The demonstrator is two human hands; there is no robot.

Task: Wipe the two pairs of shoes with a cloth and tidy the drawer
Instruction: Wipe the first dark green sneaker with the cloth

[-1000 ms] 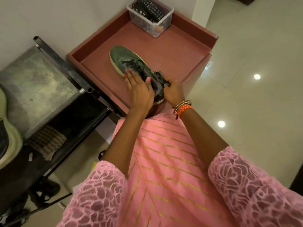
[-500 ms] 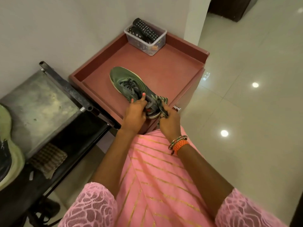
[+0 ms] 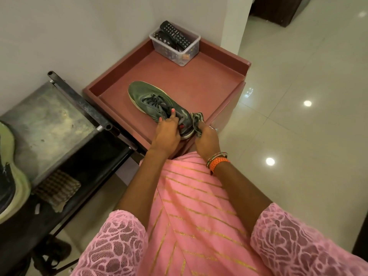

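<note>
- The reddish cabinet (image 3: pixel 199 80) has a raised rim round its flat tabletop, which should stop anything sliding off the back or sides. It looks rigid and steady enough to press against while wiping.
- The grey metal rack (image 3: pixel 45 124) stands just beside the cabinet on the person's left. A second shoe (image 3: pixel 10 176) with a pale sole lies at its far left edge, partly out of view, and a brown checked cloth (image 3: pixel 57 188) rests on the lower shelf.
- The green shoe (image 3: pixel 151 100) lies on the tabletop near the front edge, toe pointing away from the person and heel towards them. It is probably light, with a soft fabric upper that gives under pressure and a firmer rubbery sole. The heel and the collar are the stiffest places to hold it; the loose laces would be a poor grip.
- The clear plastic tub (image 3: pixel 175 46) of remote controls sits in the far corner, well apart from the shoe.
- The left hand (image 3: pixel 167 134) grips the shoe round the collar, fingers curled over the lace area, steadying it.
- The right hand (image 3: pixel 207 140) is clenched round the wiping cloth, at the shoe's heel on its right side.
- The wiping cloth (image 3: pixel 197 122) is small, limp and bunched, so it should follow the heel's curve readily. Whether it is damp cannot be told.
</note>
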